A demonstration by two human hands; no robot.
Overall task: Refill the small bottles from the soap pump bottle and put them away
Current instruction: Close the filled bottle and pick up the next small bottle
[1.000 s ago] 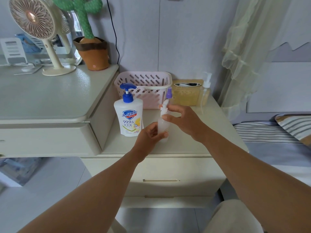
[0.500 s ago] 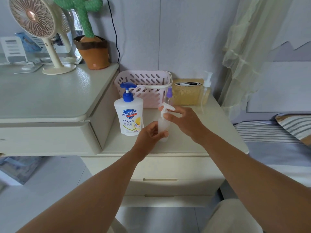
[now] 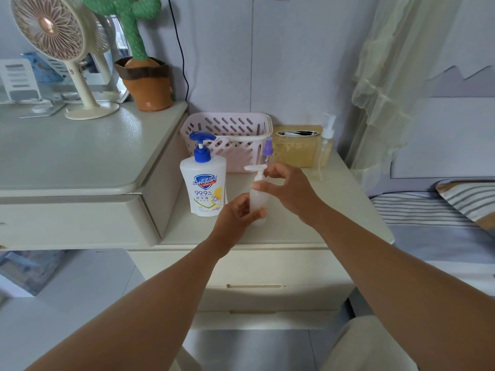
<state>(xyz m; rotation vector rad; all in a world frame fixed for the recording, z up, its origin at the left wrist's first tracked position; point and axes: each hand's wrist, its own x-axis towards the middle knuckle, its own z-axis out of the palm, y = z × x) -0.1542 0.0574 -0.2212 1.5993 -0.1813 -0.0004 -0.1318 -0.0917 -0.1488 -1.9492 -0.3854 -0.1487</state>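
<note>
A small clear bottle with a white pump top stands on the low cabinet top. My left hand grips its lower body. My right hand pinches the white pump head at its neck. The white soap pump bottle with a blue pump stands just left of it. A small bottle with a purple spray cap stands behind, in front of the pink basket. Another clear pump bottle stands at the back right.
A yellowish box sits between the basket and the back bottle. The higher desk on the left holds a fan and a cactus toy in a pot. A bed lies on the right, a curtain above it.
The white pump head has turned under my right hand, its spout now pointing left. My left hand keeps its hold on the bottle's body.
</note>
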